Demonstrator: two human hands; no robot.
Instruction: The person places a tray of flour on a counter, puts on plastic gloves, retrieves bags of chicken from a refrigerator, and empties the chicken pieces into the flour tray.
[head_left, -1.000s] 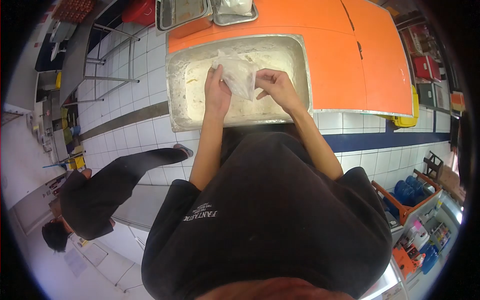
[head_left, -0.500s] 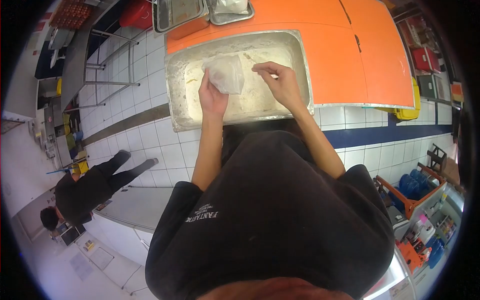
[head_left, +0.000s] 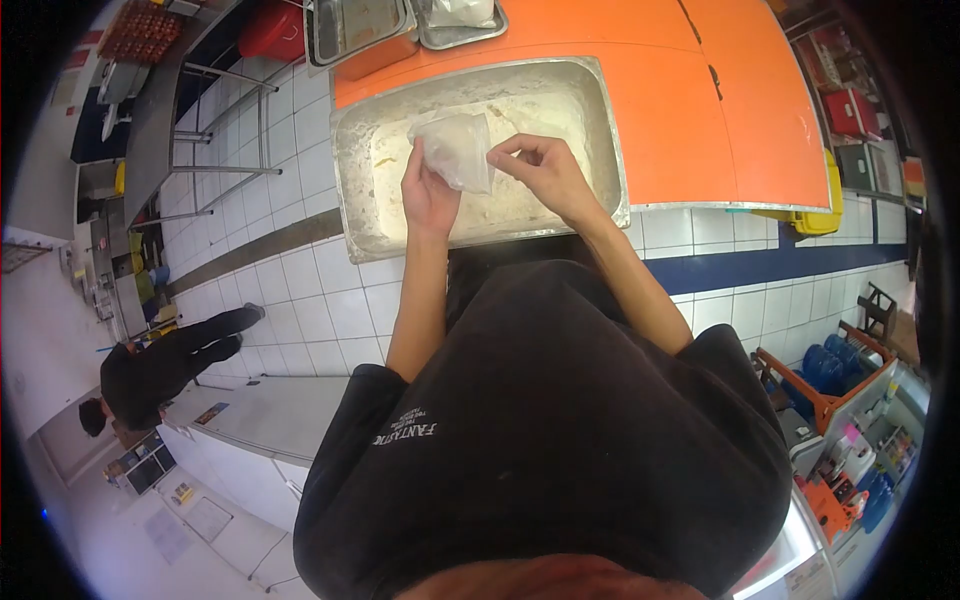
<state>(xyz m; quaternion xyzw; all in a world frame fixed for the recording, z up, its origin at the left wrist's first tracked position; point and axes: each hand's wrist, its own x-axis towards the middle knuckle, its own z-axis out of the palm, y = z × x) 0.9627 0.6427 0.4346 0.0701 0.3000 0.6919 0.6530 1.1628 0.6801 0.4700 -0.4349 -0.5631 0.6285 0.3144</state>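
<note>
A clear plastic bag (head_left: pixel 458 150) with something whitish inside is held over a metal tub. My left hand (head_left: pixel 430 200) grips the bag from its left side, thumb in front. My right hand (head_left: pixel 548 175) is closed in a pinch, its fingertips at the bag's right edge. What exactly lies inside the bag I cannot make out. Below both hands, the large metal tub (head_left: pixel 350 215) has white powder, like flour, spread over its bottom and walls.
An orange worktop (head_left: pixel 690 120) extends to the right of the tub. Behind it stand metal trays (head_left: pixel 318 35), one holding a white bag (head_left: pixel 463 12). A person in dark clothes (head_left: pixel 150 380) is at the left, near a white counter (head_left: pixel 250 415). A metal-legged table (head_left: pixel 160 120) stands at upper left.
My right hand has moved left to the bag's edge, where before a gap separated them. The bag has turned slightly. The other person has shifted at the left.
</note>
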